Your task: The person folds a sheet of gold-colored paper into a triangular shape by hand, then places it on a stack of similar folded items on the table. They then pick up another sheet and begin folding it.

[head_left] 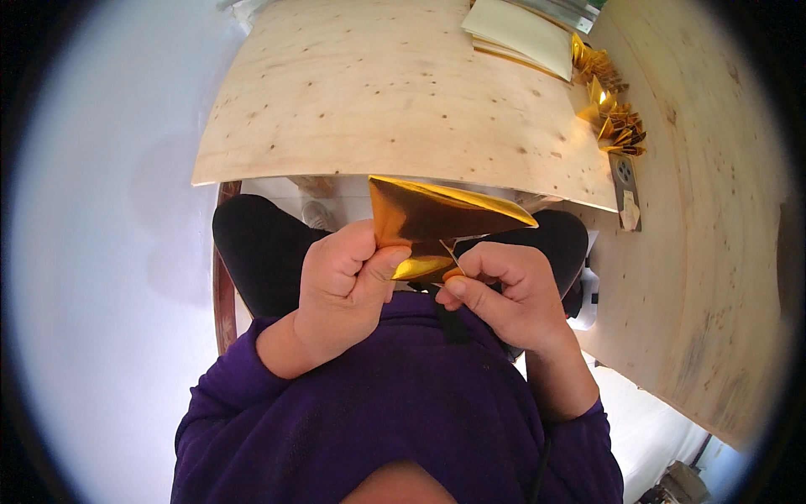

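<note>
A sheet of shiny gold foil paper (441,211), partly folded, is held over my lap, just in front of the table's near edge. My left hand (346,290) pinches its left side between thumb and fingers. With thumb and fingertips, my right hand (504,290) grips a lower flap of the same paper. The upper part forms a pointed shape with its tip to the right. Below it, a curled gold part shows between the two hands. My fingers hide some of the lower folds.
A wooden table (352,101) lies ahead, with a second wooden surface (686,252) along the right. A stack of paper sheets (522,38) sits at the back right. Folded gold foil pieces (614,120) line the right edge above a power strip (624,189). A white wall (113,252) stands left.
</note>
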`<state>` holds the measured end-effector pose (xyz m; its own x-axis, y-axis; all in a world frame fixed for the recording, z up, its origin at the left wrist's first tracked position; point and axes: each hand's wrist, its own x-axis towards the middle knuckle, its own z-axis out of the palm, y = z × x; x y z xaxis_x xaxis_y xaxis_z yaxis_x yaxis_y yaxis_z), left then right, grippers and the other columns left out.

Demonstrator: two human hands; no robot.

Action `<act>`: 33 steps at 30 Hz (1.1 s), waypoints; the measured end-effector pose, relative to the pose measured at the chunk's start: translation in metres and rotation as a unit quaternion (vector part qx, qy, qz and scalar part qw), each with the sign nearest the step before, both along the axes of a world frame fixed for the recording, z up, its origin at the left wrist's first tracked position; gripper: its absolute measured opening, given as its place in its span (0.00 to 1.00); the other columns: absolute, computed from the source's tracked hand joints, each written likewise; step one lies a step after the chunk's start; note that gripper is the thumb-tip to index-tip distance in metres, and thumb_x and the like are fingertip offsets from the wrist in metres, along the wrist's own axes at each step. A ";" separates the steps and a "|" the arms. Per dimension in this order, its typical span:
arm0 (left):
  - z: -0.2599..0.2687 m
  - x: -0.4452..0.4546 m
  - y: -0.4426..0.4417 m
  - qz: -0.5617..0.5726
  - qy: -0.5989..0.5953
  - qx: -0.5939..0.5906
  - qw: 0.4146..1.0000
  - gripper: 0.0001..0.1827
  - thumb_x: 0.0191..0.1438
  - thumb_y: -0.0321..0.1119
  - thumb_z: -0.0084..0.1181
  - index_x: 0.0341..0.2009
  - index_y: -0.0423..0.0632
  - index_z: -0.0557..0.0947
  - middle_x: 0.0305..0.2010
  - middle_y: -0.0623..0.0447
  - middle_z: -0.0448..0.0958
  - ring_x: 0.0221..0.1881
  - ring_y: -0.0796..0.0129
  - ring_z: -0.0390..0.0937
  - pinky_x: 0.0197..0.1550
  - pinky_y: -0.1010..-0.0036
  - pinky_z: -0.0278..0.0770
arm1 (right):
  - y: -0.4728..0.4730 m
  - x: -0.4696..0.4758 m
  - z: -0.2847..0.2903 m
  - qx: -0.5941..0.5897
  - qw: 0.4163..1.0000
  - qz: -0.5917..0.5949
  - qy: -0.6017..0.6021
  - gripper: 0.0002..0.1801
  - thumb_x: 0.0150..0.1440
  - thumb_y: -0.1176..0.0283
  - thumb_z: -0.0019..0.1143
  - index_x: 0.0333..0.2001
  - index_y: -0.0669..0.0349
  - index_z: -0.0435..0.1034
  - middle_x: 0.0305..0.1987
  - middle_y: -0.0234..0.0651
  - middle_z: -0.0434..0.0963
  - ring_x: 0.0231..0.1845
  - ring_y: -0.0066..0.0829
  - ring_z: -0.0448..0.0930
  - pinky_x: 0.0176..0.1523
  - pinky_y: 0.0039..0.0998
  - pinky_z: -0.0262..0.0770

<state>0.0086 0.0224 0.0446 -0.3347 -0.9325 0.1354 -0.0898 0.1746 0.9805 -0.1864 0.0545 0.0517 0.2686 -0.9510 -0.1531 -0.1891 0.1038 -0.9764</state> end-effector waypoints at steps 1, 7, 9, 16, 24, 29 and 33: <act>0.001 0.001 -0.001 0.002 -0.010 -0.003 1.000 0.07 0.57 0.30 0.49 0.32 0.40 0.76 0.17 0.56 0.67 0.15 0.78 0.66 0.18 0.82 0.62 | -0.002 -0.001 -0.001 0.025 0.999 0.011 0.023 0.06 0.51 0.75 0.56 0.31 0.68 0.71 0.27 0.32 0.77 0.30 0.16 0.76 0.34 0.18 0.72; 0.000 -0.001 -0.001 -0.019 -0.040 -0.076 0.996 0.05 0.54 0.29 0.52 0.30 0.41 0.76 0.17 0.50 0.67 0.16 0.64 0.67 0.20 0.76 0.64 | -0.006 0.014 0.009 0.059 0.988 -0.032 -0.141 0.21 0.43 0.72 0.66 0.41 0.69 0.71 0.37 0.35 0.76 0.34 0.16 0.74 0.38 0.21 0.72; 0.001 0.001 0.001 -0.033 -0.056 -0.082 0.994 0.05 0.54 0.30 0.52 0.30 0.41 0.76 0.17 0.49 0.67 0.16 0.61 0.67 0.20 0.75 0.65 | -0.010 0.020 0.013 0.109 0.990 -0.028 -0.087 0.21 0.43 0.75 0.67 0.42 0.69 0.71 0.38 0.35 0.77 0.37 0.17 0.74 0.42 0.22 0.71; 0.002 0.007 0.004 -0.025 -0.065 -0.083 0.994 0.07 0.53 0.30 0.53 0.27 0.40 0.75 0.19 0.47 0.67 0.18 0.58 0.67 0.20 0.73 0.64 | -0.009 0.023 0.014 0.200 0.969 -0.034 -0.143 0.15 0.48 0.79 0.61 0.41 0.70 0.70 0.32 0.34 0.77 0.31 0.17 0.74 0.35 0.20 0.73; -0.001 0.009 0.004 -0.038 -0.072 -0.094 0.992 0.07 0.52 0.31 0.55 0.28 0.40 0.76 0.19 0.47 0.68 0.18 0.57 0.68 0.20 0.73 0.65 | -0.004 0.020 0.010 0.202 0.972 -0.040 -0.114 0.13 0.50 0.80 0.59 0.41 0.69 0.70 0.29 0.32 0.77 0.26 0.16 0.74 0.31 0.18 0.72; -0.001 0.007 0.004 -0.047 -0.074 -0.107 0.990 0.07 0.52 0.30 0.55 0.28 0.40 0.76 0.19 0.46 0.69 0.19 0.56 0.70 0.20 0.72 0.66 | -0.001 0.017 0.008 0.198 0.973 -0.039 -0.114 0.13 0.50 0.80 0.57 0.42 0.70 0.70 0.30 0.31 0.77 0.28 0.15 0.74 0.32 0.18 0.72; 0.000 0.007 0.003 -0.048 -0.099 -0.155 0.982 0.06 0.50 0.29 0.55 0.29 0.39 0.76 0.21 0.45 0.70 0.21 0.54 0.71 0.22 0.70 0.67 | 0.000 0.015 0.005 0.152 0.981 -0.026 -0.122 0.13 0.50 0.79 0.57 0.41 0.69 0.71 0.30 0.32 0.77 0.29 0.15 0.74 0.33 0.18 0.72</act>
<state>0.0152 0.0253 0.0442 -0.4673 -0.8200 0.3306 -0.2415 0.4781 0.8445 -0.1715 0.0549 0.0567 0.2845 -0.8847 -0.3693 0.0586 0.4005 -0.9144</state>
